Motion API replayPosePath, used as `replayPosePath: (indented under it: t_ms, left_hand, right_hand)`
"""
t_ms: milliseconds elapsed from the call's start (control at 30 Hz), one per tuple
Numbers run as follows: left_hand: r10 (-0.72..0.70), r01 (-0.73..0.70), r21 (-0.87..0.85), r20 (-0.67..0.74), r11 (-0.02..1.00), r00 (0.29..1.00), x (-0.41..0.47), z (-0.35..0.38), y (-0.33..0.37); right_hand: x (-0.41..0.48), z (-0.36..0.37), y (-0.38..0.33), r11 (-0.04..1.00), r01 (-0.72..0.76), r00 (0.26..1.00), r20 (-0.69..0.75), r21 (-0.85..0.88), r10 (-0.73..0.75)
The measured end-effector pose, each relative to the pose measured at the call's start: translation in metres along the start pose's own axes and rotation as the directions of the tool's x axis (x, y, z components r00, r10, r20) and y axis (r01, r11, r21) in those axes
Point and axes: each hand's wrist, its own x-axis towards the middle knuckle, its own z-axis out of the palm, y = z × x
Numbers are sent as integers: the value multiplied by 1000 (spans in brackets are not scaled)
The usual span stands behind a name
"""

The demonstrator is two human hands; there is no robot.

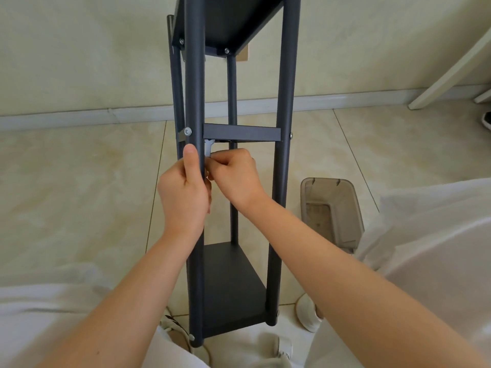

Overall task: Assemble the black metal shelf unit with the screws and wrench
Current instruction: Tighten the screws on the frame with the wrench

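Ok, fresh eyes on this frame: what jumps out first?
The tall black shelf unit fills the centre, upright. The left hand grips its near left post while the right hand pinches a small silver wrench under the middle shelf's corner. A translucent grey bin sits on the floor at right.

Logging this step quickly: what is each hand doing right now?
Left hand: grips the shelf post.
Right hand: pinches the small wrench.
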Motion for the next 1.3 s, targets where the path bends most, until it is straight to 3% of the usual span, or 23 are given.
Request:
replayPosePath:
  t_ms: [200, 400, 733, 1300]
  left_hand:
    - [0, 0, -5, 12, 1000, 1000, 2, -2, -3]
    - [20, -20, 4, 26, 1000, 999, 0, -2, -3]
    - [9, -7, -35, 49, 999, 999, 2, -6, -9]
    - [49, -48, -2, 23, 999, 999, -4, -3, -5]
  right_hand:
    - [2, -18, -17, 998, -64, 997, 35, 9, 63]
    - [2, -24, -21, 997, -28, 989, 143, -68, 38]
    - [5, -22, -12, 990, 90, 990, 120, -106, -77]
    - [6, -16, -10, 981, 99, 993, 74, -169, -87]
